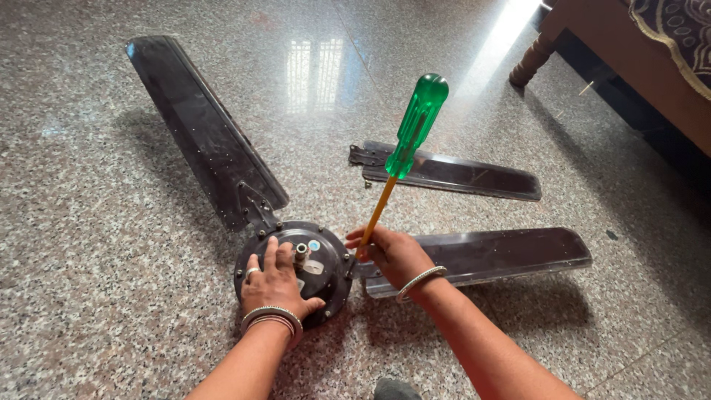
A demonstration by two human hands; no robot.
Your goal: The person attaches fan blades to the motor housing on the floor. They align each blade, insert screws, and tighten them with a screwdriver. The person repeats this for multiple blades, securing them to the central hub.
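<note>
A dark ceiling fan lies on the floor. My left hand [275, 285] rests flat on its round motor housing [329, 278], fingers spread beside the short metal shaft [301, 254]. My right hand [392, 252] grips the yellow shank of a screwdriver with a green handle [417, 126], standing tilted, tip down at the hub's right edge. One blade [200, 126] runs up-left from the hub, another blade [503, 252] runs right. A third blade [452, 172] lies loose on the floor, apart from the hub.
The floor [89, 244] is polished speckled granite with window glare. A wooden bed frame with a turned leg [532, 61] and a patterned cover [678, 30] stands at the upper right. A small screw [367, 184] lies by the loose blade.
</note>
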